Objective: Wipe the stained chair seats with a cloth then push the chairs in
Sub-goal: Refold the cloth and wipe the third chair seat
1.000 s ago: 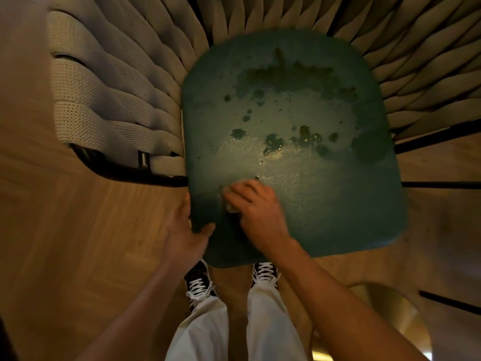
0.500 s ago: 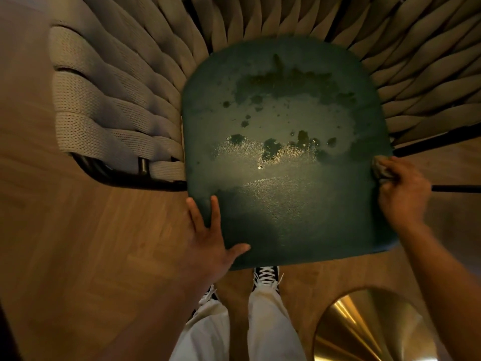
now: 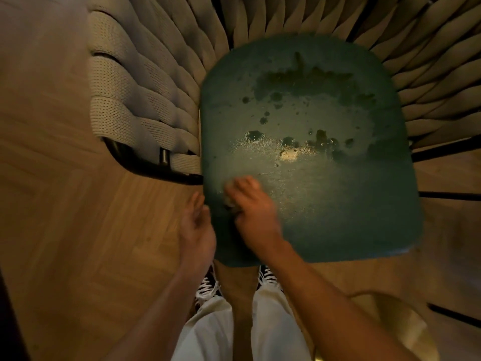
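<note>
Evidently scrubbing, the right hand (image 3: 253, 212) curls its fingers around a cloth (image 3: 230, 201) near the seat (image 3: 325, 204)'s front-left corner; the left hand (image 3: 196, 230), fingers loosely together, steadies that edge.

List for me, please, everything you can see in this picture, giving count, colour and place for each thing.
chair seat: one, dark green, centre and right, front edge toward the person
stains: many dark blotches, over the far half of the seat
woven straps: many, beige, fanned round the seat's left, far and right sides
chair frame: one, black, under the straps at left
floor: wooden, brown, left and foreground
round brass-coloured thing: one, bottom right, partly cut off
cloth: one, pale, mostly hidden under the right hand
shoes: two, black with white laces
trousers: pale, bottom centre
left hand: at the seat's near-left edge
right hand: on the seat, holding the cloth
</note>
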